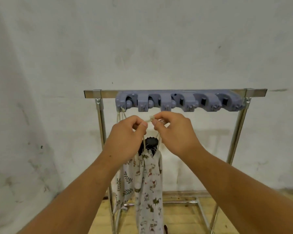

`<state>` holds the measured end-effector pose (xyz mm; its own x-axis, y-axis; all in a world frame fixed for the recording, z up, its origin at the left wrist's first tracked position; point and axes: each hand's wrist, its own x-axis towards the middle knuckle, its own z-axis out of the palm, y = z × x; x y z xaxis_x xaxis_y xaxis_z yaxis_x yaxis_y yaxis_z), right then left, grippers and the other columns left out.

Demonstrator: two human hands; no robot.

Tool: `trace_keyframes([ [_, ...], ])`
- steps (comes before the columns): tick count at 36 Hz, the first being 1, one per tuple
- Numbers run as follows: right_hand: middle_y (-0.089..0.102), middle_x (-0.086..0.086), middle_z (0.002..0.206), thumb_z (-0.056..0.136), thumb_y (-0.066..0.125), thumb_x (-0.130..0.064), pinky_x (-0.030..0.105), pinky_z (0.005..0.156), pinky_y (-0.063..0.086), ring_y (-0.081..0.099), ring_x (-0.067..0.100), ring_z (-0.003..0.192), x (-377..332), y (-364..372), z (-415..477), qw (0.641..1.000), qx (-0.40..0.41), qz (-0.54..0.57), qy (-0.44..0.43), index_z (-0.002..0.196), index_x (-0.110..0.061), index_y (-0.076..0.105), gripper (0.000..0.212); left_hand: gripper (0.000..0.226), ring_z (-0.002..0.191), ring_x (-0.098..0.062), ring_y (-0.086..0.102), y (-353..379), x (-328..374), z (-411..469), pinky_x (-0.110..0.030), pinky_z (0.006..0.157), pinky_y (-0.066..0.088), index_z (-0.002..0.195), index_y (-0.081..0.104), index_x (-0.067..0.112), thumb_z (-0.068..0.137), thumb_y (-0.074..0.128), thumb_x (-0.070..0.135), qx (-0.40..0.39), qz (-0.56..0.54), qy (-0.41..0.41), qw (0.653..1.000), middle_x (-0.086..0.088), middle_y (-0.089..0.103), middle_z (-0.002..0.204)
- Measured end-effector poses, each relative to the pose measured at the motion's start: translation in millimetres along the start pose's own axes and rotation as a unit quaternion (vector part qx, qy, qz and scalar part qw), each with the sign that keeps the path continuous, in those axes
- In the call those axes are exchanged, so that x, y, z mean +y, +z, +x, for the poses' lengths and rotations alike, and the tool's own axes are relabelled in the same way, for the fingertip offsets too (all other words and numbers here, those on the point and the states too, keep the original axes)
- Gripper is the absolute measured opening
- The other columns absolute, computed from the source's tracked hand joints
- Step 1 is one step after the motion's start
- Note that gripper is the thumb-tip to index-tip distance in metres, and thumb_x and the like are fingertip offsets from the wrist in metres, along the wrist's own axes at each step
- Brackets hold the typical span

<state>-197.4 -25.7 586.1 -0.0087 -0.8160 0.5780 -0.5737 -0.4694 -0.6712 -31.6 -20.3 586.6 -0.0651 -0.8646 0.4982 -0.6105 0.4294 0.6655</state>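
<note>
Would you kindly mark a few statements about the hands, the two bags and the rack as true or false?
1. The left hand and the right hand both pinch the cord of the animal-print bag. True.
2. The holder rack is bright red. False: it is grey-blue, mounted on the metal frame's top bar.
3. A leaf-print bag hangs by its cords from the leftmost hook. True.
4. A red cap pokes out of the animal-print bag. False: the cap is black.
5. The pinched cord is looped over a hook. False: it is stretched between the hands, just below the rack.
</note>
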Motion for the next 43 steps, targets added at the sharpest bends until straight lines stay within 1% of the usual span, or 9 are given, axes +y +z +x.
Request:
trace_keyframes([
  [4,0.070,-0.013,0.087,0.102,0.063,-0.025,0.013,0.066,0.046,0.059,-0.002,0.062,-7,4,18,1.000,-0.009,-0.019,-0.009,0.110,-0.026,0.075,0.015,0.018,0.074,0.009,0.060,-8,-4,18,-0.017,0.061,0.037,0.089,0.065,0.034,0.103,0.053,0.036,0.016,0.036,0.005,0.999,0.017,0.070,0.084],
  [14,0.065,-0.012,0.091,0.102,0.063,-0.026,0.022,0.066,0.050,0.057,0.000,0.064,-8,13,54,0.997,-0.003,-0.067,-0.025,0.102,-0.025,0.070,0.007,0.018,0.076,0.001,0.065,-10,-14,51,-0.018,0.064,0.044,0.093,0.065,0.030,0.105,0.053,0.037,0.050,0.064,0.000,0.997,0.016,0.072,0.083],
  [19,0.063,-0.013,0.089,0.103,0.062,-0.024,0.018,0.060,0.046,0.061,0.002,0.060,-6,19,66,0.999,0.027,-0.040,-0.017,0.099,-0.024,0.068,0.008,0.023,0.075,-0.002,0.067,-4,-13,65,-0.025,0.068,0.053,0.092,0.066,0.031,0.105,0.050,0.041,0.079,0.073,-0.007,0.994,0.016,0.072,0.081],
  [25,0.069,-0.005,0.093,0.103,0.062,-0.024,0.036,0.071,0.059,0.067,0.015,0.067,7,28,68,0.998,0.008,-0.065,-0.005,0.101,-0.021,0.070,0.008,0.024,0.072,-0.005,0.067,6,-21,71,-0.033,0.074,0.058,0.093,0.068,0.028,0.106,0.050,0.037,0.064,0.115,-0.020,0.991,0.012,0.073,0.083],
  [28,0.072,-0.006,0.090,0.102,0.063,-0.025,0.031,0.075,0.057,0.067,0.010,0.074,12,35,62,0.996,-0.002,-0.084,-0.014,0.100,-0.020,0.070,0.009,0.027,0.074,-0.006,0.068,14,-27,65,-0.035,0.077,0.058,0.093,0.072,0.025,0.106,0.050,0.036,0.054,0.097,-0.028,0.993,0.011,0.074,0.083],
  [33,0.071,-0.007,0.098,0.103,0.062,-0.025,0.028,0.072,0.057,0.063,0.004,0.063,15,38,56,0.999,-0.010,-0.053,-0.003,0.104,-0.022,0.067,0.006,0.023,0.076,0.000,0.069,14,-32,59,-0.025,0.075,0.059,0.098,0.075,0.026,0.104,0.056,0.035,0.043,0.047,-0.028,0.998,0.015,0.074,0.086],
  [37,0.069,-0.010,0.106,0.103,0.060,-0.023,0.026,0.077,0.057,0.066,0.007,0.072,17,38,53,0.999,-0.022,-0.046,0.004,0.115,-0.023,0.067,0.014,0.015,0.085,-0.002,0.072,7,-43,52,-0.038,0.083,0.063,0.096,0.079,0.028,0.099,0.064,0.029,0.052,-0.017,-0.049,0.997,0.015,0.077,0.090],
  [39,0.067,-0.011,0.108,0.104,0.060,-0.023,0.022,0.075,0.054,0.068,0.010,0.078,19,38,49,0.999,-0.021,-0.037,0.015,0.119,-0.024,0.068,0.017,0.012,0.086,0.000,0.072,4,-48,48,-0.038,0.084,0.063,0.096,0.079,0.030,0.097,0.067,0.029,0.064,-0.030,-0.058,0.996,0.016,0.077,0.090],
  [43,0.070,-0.011,0.106,0.101,0.065,-0.023,0.014,0.068,0.049,0.070,0.007,0.080,25,38,39,0.999,0.003,-0.021,0.037,0.110,-0.025,0.069,0.011,0.012,0.083,0.001,0.072,-2,-50,36,-0.035,0.082,0.063,0.097,0.079,0.030,0.098,0.067,0.031,0.058,-0.042,-0.070,0.995,0.015,0.077,0.087],
])
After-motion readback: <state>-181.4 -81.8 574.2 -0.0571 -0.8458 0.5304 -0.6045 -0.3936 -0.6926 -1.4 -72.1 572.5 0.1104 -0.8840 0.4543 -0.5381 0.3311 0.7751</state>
